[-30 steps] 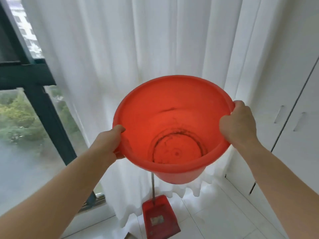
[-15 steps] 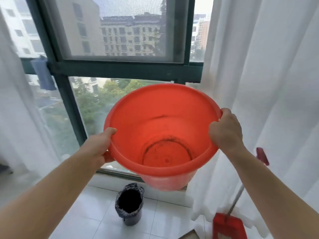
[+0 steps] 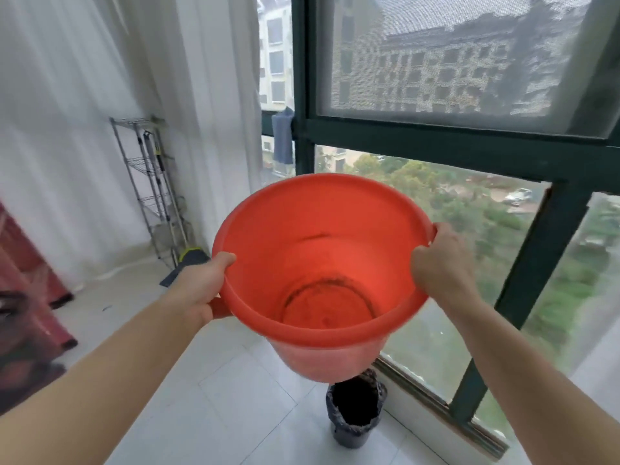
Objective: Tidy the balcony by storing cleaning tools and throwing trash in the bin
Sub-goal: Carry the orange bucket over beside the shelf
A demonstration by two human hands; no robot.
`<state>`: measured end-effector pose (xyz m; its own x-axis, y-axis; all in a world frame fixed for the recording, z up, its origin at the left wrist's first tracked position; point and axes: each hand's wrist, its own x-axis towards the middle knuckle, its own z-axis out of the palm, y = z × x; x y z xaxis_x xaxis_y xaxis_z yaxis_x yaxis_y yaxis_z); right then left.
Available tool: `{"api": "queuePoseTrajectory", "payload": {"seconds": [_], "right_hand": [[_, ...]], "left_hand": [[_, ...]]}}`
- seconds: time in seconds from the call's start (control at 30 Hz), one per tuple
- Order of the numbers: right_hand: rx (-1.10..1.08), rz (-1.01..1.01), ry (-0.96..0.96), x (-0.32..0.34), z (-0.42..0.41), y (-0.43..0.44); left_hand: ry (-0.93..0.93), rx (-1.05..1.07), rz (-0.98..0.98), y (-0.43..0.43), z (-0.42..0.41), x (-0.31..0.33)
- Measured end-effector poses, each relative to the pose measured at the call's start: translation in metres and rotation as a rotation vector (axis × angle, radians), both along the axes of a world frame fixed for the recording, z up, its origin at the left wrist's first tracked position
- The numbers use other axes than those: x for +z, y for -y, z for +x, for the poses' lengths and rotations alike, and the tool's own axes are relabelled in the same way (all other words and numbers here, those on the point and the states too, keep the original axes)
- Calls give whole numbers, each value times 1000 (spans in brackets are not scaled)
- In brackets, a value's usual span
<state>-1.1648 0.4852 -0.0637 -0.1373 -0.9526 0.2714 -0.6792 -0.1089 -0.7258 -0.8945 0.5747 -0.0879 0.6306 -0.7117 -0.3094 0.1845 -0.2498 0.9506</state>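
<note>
bucket: red plastic bucket [image 3: 322, 250], held up in the air mid-scene, mouth tipped toward the camera. Nothing in it except a dark grime ring on the bottom.
grip: left hand [image 3: 198, 286] is wrapped round the left rim by a lug there, and right hand [image 3: 443, 266] is curled over the right rim. Both are clamped on the bucket, on opposite sides.
handling: my guess is light, stiffish thin plastic. The rolled rim is the obvious place to hold, since the smooth walls could slip if wet.
bin: black-lined bin [image 3: 350, 437] on the floor, right under the bucket, beside the window.
floor: pale glossy tiles [image 3: 235, 397].
room: far left is a wire rack [image 3: 151, 182] with a green-headed mop [image 3: 191, 255] leaning on it. White curtain [image 3: 67, 129] on the left, dark green window frame [image 3: 436, 146] on the right, blue cloth [image 3: 282, 135] hung on it.
</note>
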Motion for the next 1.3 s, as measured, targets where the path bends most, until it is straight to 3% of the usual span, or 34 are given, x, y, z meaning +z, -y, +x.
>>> {"api": "queuePoseTrajectory", "payload": {"seconds": [0.33,0.63,1.3], "right_hand": [[264,0,11,-6,71,57],[481,20,-6,-22,182,76],[623,109,-97,-39,542,166]], "left_hand": [[13,239,-7,-14,35,-5],[-39,467,15,-39,122,-23],[-117,554,6,20,447,-36]]}}
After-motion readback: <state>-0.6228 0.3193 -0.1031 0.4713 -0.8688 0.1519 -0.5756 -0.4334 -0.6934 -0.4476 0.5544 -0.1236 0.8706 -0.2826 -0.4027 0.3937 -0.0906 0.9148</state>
